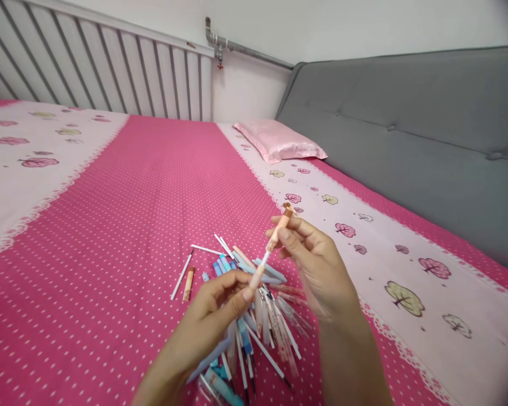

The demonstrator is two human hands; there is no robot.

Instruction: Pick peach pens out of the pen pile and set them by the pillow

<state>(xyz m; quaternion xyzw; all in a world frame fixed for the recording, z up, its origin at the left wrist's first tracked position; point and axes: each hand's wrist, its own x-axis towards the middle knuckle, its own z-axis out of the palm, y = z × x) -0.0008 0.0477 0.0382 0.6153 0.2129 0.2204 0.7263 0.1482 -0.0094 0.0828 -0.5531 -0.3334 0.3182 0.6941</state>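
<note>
Above the pile, a peach pen barrel (278,228) with a brown end is pinched between the thumb and fingers of my right hand (322,262). My left hand (220,307) grips a pale, translucent pen part (257,277) lower down. A white refill (266,257) shows between the two parts, all in one tilted line. Behind the barrel's top, another brown tip (295,211) shows at my right fingers; what it belongs to is mostly hidden. Beneath both hands lies a loose heap of pen parts: white refills (271,358), blue barrels (244,336) and clear pinkish tubes (284,344).
Left of the heap lie a single refill (181,276) and a peach barrel piece (188,283). All rests on a pink dotted bedsheet (152,192). Farther back are a pink pillow (279,140), a grey headboard (406,107), a white radiator (97,62) and a pipe (254,51).
</note>
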